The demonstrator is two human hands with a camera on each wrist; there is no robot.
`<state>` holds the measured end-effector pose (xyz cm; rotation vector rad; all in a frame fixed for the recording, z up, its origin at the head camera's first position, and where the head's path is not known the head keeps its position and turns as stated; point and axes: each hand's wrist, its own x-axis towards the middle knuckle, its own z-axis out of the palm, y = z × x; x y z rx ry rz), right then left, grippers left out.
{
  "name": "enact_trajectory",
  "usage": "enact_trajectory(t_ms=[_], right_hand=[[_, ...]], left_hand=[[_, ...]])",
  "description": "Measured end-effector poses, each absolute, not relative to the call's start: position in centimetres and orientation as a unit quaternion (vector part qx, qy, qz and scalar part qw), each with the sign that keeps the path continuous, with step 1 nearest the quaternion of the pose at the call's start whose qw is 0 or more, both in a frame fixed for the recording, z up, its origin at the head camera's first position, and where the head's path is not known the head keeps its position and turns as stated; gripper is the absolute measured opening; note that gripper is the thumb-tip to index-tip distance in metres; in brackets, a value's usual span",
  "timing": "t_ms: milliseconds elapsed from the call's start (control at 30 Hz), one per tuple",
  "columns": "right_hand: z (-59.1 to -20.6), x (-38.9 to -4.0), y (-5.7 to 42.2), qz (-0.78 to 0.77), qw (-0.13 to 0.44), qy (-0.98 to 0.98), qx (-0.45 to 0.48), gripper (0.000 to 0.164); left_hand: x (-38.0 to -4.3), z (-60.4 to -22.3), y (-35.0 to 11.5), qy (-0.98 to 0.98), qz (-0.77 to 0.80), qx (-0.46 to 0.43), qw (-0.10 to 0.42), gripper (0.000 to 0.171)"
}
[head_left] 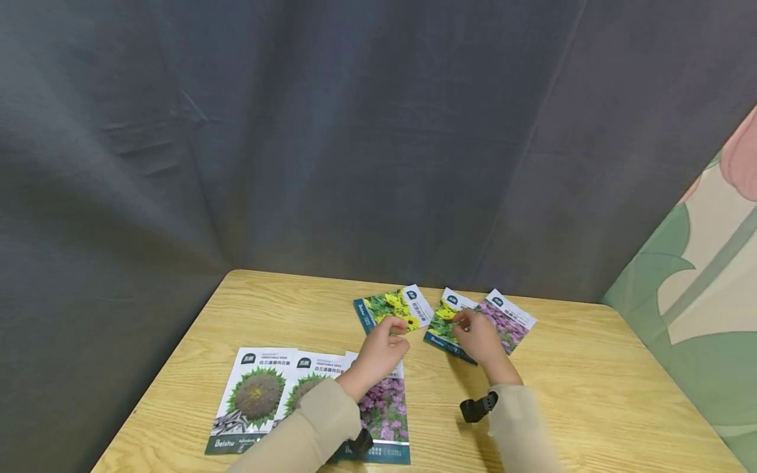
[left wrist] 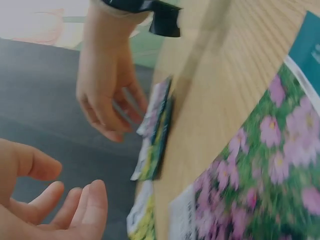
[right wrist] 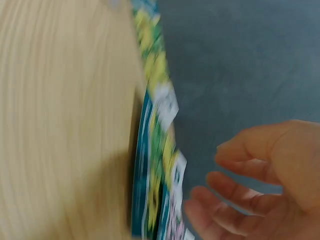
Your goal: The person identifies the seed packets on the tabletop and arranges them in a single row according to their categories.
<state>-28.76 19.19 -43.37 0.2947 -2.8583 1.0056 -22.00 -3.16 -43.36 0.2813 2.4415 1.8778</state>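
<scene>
My left hand [head_left: 378, 351] is raised above the table, its fingers loosely bent and holding nothing. Just beyond it lies a seed packet with yellow flowers [head_left: 387, 305]. To the right, another yellow-flower packet [head_left: 440, 326] partly overlaps a seed packet with pink flowers [head_left: 513, 326]. My right hand [head_left: 481, 340] hovers over these two packets; in the right wrist view its bent fingers [right wrist: 240, 192] stand apart from them with nothing between. Below my left forearm is a larger pink-flower packet [head_left: 387, 414], partly hidden.
Two sunflower seed packets, one at far left [head_left: 254, 397] and one beside it [head_left: 303, 387], lie overlapping on the wooden table [head_left: 591, 394]. A dark grey curtain [head_left: 378, 144] rises behind the table's back edge. A floral panel [head_left: 704, 289] stands at right.
</scene>
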Motion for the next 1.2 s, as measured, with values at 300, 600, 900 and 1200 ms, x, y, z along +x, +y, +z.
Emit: enact_trajectory(t_ms=[300,600,900,1200], right_hand=[[-43.9,-32.4,25.7,0.265,0.065,-0.958,0.092,0.025],[-45.0,-34.9,30.8,0.201,0.002,-0.979,0.015,0.048],[-44.9,-35.5,32.4,0.199,-0.103,-0.974,-0.040,0.065],[-45.3,-36.4,32.5,0.176,-0.120,-0.976,-0.034,0.070]], left_hand=[[-25.1,-44.4,0.9,0.781,0.623,0.050,0.018,0.040],[-27.2,-45.5,3.4,0.788,0.611,0.047,0.053,0.045],[-28.4,-45.5,6.0,0.804,0.588,0.034,0.074,0.043],[-29.5,-46.1,6.8,0.769,0.624,0.029,0.137,0.048]])
